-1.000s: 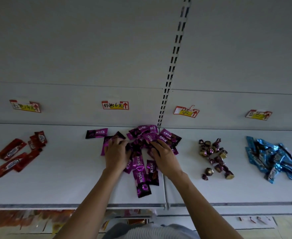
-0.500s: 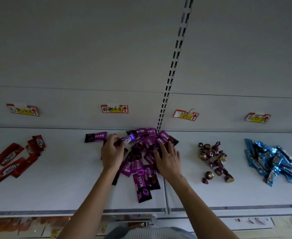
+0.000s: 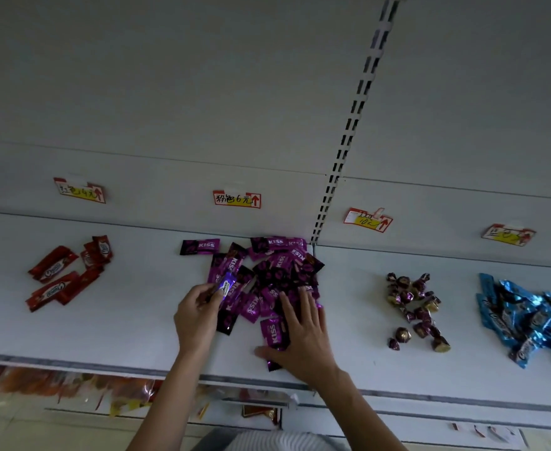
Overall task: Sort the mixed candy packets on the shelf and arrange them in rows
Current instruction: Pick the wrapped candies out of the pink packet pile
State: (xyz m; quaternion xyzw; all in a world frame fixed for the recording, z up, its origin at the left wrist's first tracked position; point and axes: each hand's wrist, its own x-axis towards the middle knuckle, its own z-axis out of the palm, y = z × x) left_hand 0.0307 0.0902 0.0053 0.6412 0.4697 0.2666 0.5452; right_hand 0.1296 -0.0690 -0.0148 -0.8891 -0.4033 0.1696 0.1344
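A heap of purple KISS packets (image 3: 277, 271) lies in the middle of the white shelf (image 3: 131, 323). My left hand (image 3: 197, 315) pinches one shiny purple packet (image 3: 227, 284) at the heap's left edge, lifted slightly. My right hand (image 3: 303, 333) lies flat with fingers spread on the packets at the heap's near right side. One KISS packet (image 3: 200, 246) sits alone at the back left of the heap.
Red packets (image 3: 67, 271) lie at the left, brown and gold wrapped candies (image 3: 414, 307) to the right, blue packets (image 3: 528, 317) at the far right. Price tags (image 3: 237, 199) hang on the back wall. The slotted upright (image 3: 349, 138) rises behind the heap. A lower shelf holds orange packets (image 3: 56, 385).
My left hand has drawn back toward the shelf front with a purple packet pinched in it. My right hand slid nearer the front edge, flat on the packets.
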